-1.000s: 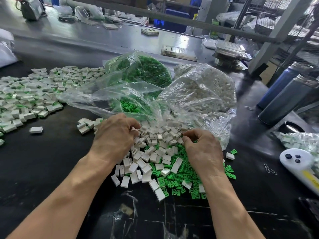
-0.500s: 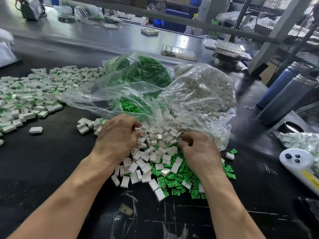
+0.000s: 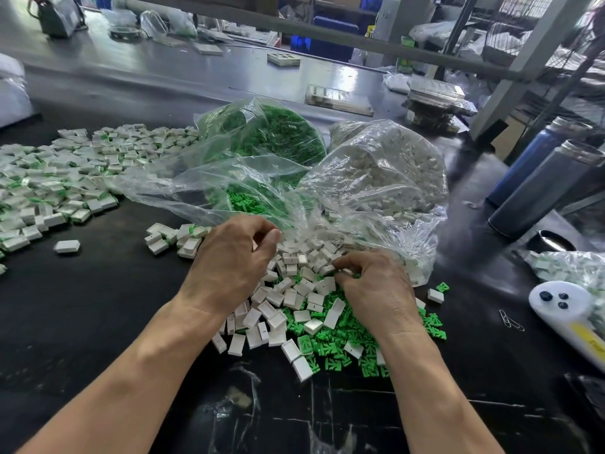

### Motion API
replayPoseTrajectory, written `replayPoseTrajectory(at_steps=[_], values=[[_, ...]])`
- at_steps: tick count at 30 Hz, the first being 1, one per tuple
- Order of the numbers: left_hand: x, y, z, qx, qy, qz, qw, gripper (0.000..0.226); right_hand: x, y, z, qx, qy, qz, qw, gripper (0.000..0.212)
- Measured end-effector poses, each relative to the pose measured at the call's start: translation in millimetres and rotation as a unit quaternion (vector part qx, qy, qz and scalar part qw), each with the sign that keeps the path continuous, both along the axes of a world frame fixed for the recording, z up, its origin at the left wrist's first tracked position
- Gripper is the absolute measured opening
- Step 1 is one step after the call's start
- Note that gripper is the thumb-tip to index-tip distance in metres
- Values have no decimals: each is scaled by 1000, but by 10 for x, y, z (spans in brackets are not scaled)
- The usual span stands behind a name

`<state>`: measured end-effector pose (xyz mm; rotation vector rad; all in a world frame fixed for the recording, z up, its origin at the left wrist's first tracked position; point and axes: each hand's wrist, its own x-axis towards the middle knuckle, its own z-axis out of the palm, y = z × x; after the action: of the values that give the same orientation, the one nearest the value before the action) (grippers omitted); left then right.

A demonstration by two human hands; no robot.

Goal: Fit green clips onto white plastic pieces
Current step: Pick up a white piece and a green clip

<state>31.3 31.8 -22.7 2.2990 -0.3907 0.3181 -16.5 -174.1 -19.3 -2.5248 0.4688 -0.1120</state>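
Note:
Loose white plastic pieces [image 3: 296, 294] lie heaped on the black table, with green clips [image 3: 330, 347] spread under and beside them. My left hand [image 3: 229, 260] hovers at the heap's left edge with fingers and thumb curled together; a bit of white piece shows inside the grip. My right hand [image 3: 376, 286] rests on the heap's right side. Its curled fingertips dig in where white pieces meet green clips, and what they pinch is hidden. Finished white pieces with green clips [image 3: 59, 188] cover the table's left.
An open clear bag of green clips [image 3: 262, 139] and a clear bag of white pieces [image 3: 386, 172] stand just behind the heap. Two dark bottles [image 3: 537, 185] stand at the right. A white device [image 3: 563, 306] and a paper clip [image 3: 510, 321] lie near the right edge.
My right hand has shifted slightly left and down into the heap. My left hand has stayed nearly in place, fingers still curled.

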Motion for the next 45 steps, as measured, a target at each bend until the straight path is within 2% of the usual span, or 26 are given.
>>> replayPoseTrajectory(at_steps=[5, 10, 14, 19, 23, 26, 40, 45], values=[[-18, -31, -1, -39, 21, -14, 999, 14, 20, 14, -24, -19, -17, 1, 1000, 16], [-47, -49, 3, -79, 34, -36, 996, 4, 29, 11, -33, -20, -38, 1, 999, 8], [-69, -66, 20, -110, 45, -57, 991, 7, 8, 33, -29, -8, -72, 6, 997, 10], [-64, -86, 14, -135, 70, -72, 986, 17, -27, 78, 8, 102, -166, 15, 981, 6], [-68, -99, 19, -164, 98, -87, 978, 25, -46, 101, -6, 256, -172, 36, 951, 14], [-70, -110, 23, -186, 116, -95, 971, 23, -43, 131, -11, 322, -171, 51, 930, 20], [-89, -153, 34, -222, 139, -126, 957, 21, -71, 185, 12, 415, -190, 84, 886, 25], [-99, -159, 30, -229, 146, -137, 953, 18, -58, 205, 8, 431, -195, 84, 877, 18]])
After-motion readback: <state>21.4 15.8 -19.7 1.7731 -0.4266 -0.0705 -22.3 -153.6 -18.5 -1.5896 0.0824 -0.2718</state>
